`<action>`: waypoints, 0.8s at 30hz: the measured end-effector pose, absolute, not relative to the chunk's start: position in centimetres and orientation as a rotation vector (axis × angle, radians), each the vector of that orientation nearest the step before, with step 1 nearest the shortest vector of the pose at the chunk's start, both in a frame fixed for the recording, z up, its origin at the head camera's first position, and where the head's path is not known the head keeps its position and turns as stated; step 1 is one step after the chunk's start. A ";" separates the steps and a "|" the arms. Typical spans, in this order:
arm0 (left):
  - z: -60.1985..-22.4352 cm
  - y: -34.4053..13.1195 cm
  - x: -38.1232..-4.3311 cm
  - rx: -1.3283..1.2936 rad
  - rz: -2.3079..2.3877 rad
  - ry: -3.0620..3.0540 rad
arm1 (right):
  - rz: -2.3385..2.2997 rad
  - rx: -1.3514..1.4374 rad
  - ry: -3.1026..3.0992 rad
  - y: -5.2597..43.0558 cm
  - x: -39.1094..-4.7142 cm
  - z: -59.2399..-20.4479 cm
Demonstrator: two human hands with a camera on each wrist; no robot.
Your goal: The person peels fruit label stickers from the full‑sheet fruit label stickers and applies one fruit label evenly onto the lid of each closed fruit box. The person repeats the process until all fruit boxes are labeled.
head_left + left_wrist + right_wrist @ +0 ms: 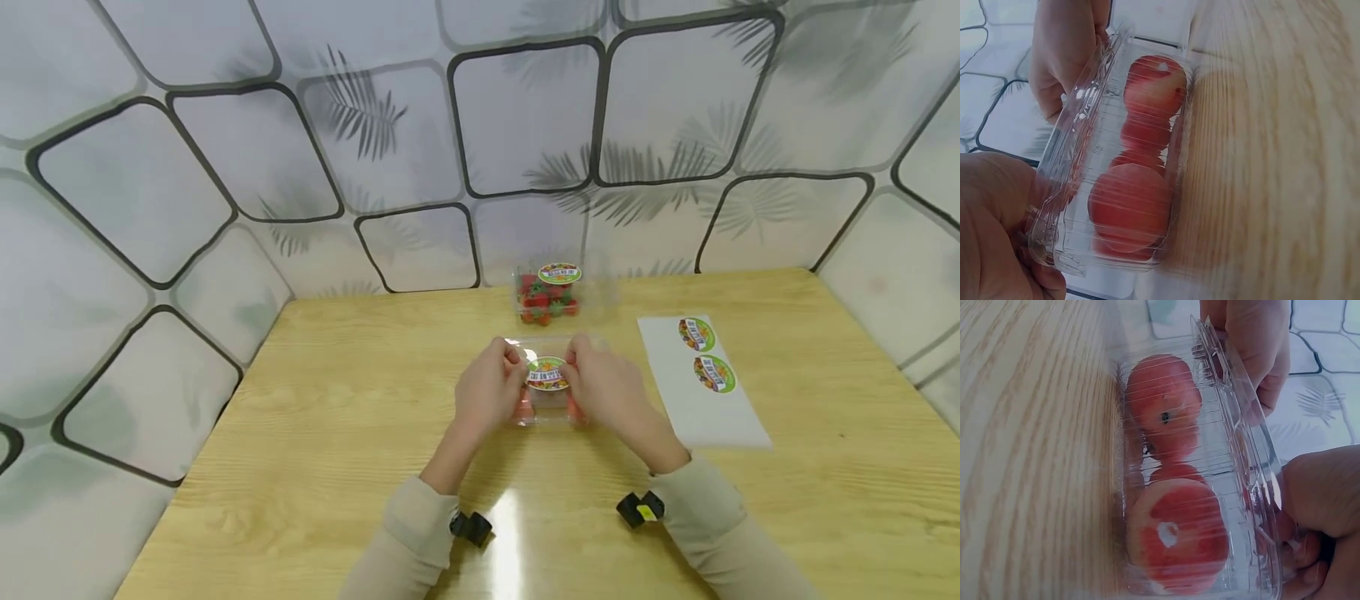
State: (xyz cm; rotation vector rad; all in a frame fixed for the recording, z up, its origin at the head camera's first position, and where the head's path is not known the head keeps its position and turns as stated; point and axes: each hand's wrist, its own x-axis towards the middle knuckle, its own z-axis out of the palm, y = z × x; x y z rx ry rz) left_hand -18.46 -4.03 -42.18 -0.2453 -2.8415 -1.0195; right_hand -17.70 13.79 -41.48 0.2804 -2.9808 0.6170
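A clear plastic box (552, 416) with several red, peach-like fruits (1129, 203) inside sits on the table in front of me, its lid down. Over the lid lies an oval, colourful label (547, 373). My left hand (486, 387) pinches the label's left end between thumb and forefinger. At the other end, my right hand (609, 385) does the same. Both wrist views show curled fingers close at the lid's upper side, and the fruits (1179, 544) through the ribbed wall. The label itself is mostly hidden there.
Behind stands another clear box of strawberries (543, 304), bearing a similar oval label (559, 273). To the right lies a white backing sheet (701, 421) with two oval labels, one upper (697, 334) and one lower (714, 374). A patterned wall (525, 125) borders the wooden table (337, 400).
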 end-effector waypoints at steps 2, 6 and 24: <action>-42.3 -4.0 -18.5 -0.256 -1.020 -2.834 | 0.572 0.309 -2.969 13.8 -17.8 -41.6; -42.5 -3.9 -18.5 -0.310 -0.955 -2.860 | 0.501 0.379 -2.936 13.9 -17.8 -42.0; -42.0 -3.8 -19.1 -0.389 -0.670 -2.932 | 0.666 0.697 -2.839 15.5 -18.1 -41.6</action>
